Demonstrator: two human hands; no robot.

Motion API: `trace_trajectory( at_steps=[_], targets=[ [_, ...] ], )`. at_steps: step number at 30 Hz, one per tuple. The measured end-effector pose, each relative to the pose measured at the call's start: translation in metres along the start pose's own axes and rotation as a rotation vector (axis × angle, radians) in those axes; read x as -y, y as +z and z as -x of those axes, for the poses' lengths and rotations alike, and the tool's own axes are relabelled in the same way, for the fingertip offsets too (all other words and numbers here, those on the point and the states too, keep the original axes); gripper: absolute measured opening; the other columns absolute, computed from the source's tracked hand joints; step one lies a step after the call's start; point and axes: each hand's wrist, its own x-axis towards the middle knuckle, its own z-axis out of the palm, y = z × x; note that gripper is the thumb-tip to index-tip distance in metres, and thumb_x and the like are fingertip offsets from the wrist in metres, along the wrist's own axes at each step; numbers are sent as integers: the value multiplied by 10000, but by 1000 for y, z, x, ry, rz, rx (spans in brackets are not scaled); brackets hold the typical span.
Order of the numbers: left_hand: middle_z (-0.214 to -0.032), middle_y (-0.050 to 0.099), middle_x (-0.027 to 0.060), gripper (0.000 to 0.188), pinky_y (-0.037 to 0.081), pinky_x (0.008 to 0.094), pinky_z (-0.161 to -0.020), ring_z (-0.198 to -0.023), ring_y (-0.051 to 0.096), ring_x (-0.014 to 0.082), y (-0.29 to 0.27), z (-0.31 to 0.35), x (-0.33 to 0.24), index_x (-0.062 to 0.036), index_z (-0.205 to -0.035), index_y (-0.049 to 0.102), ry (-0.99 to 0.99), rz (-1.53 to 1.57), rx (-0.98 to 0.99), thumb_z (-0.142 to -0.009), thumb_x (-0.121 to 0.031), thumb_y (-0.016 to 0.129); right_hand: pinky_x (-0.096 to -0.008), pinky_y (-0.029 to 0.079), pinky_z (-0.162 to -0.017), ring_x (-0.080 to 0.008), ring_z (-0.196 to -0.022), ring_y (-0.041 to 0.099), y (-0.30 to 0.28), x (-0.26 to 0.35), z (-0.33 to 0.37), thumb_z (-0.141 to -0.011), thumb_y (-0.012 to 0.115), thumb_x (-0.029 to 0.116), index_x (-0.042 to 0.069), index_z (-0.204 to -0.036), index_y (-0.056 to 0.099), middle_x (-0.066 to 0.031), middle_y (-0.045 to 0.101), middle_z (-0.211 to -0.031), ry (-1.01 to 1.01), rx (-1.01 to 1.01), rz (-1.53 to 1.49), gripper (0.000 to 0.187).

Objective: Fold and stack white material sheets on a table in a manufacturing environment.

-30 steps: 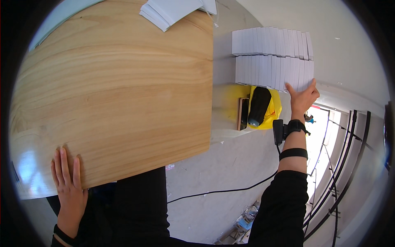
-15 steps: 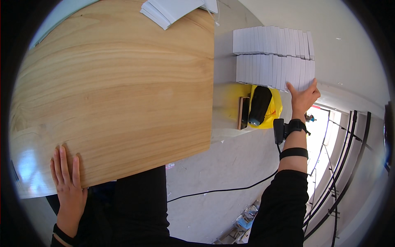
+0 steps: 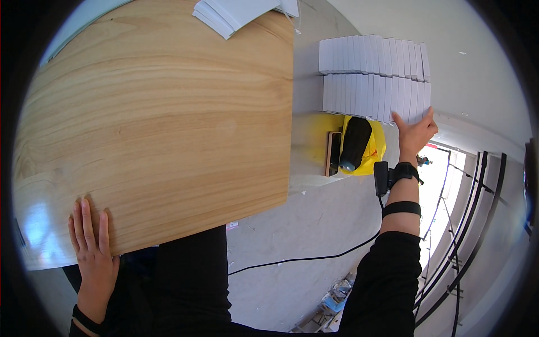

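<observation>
Two rows of upright white booklets [image 3: 373, 78], packed spine to spine, stand on the pale grey ledge [image 3: 306, 121] to my right, and my right hand [image 3: 414, 133] reaches up to the near row's right end, fingers spread and fingertips pressing on the last few; nothing is pinched or lifted, it is an open, flat touch. My left hand [image 3: 92, 247] lies palm down, fingers together and extended, on the near edge of the big light-wood tabletop [image 3: 157, 123], holding nothing. Just below the booklets sit a crumpled yellow bag [image 3: 375, 147], a black cylindrical case [image 3: 355, 143] lying on it, and a slim wood-edged phone-like slab [image 3: 332, 153] beside that. More loose white sheets [image 3: 236, 14] rest at the far edge of the tabletop. The risk I see is the row toppling: these booklets lean on one another, and a push at the end could fan them over toward the ledge's edge or onto the bag. I am also stretched far to the right, so a slip of my braced palm could jolt that arm. A black cable [image 3: 303, 258] trails across the concrete floor below, an easy thing to snag a foot on.
</observation>
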Motion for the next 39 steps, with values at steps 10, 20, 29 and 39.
trace_trajectory(
  at_steps=[10, 20, 29, 39],
  targets=[
    [-1536, 121, 211, 958, 185, 569, -1145, -1409, 152, 425, 3, -1, 1, -95, -1430, 256, 0, 10, -11, -619, -25, 761, -386, 472, -922, -333, -1126, 484, -6, 1, -1, -600, 887, 393, 67, -1397, 324, -208, 412, -1220, -27, 21, -36, 1029],
    [-1537, 121, 212, 963, 180, 571, -1144, -1409, 149, 427, 3, 0, 0, -105, -1436, 246, -1, 16, -27, -619, -2, 747, -402, 476, -927, -364, -1098, 519, -21, 3, -13, -630, 869, 386, 26, -1365, 368, -237, 427, -1201, -24, 108, -17, 959],
    [-1540, 110, 210, 969, 175, 573, -1145, -1413, 140, 425, 6, 2, 1, -105, -1443, 235, 0, 14, -25, -625, -2, 745, -395, 474, -919, -381, -1091, 524, -19, 2, -21, -680, 827, 417, 24, -1333, 423, -239, 441, -1192, -25, 55, -19, 862],
    [-1515, 172, 252, 880, 181, 583, -1125, -1392, 187, 461, 2, -1, 0, -64, -1397, 310, 13, 22, -49, -606, 23, 688, -416, 453, -857, -319, -1035, 508, -24, 34, 13, -811, 698, 213, 32, -1237, 515, -160, 506, -1078, -268, -267, -300, 498]
  ],
)
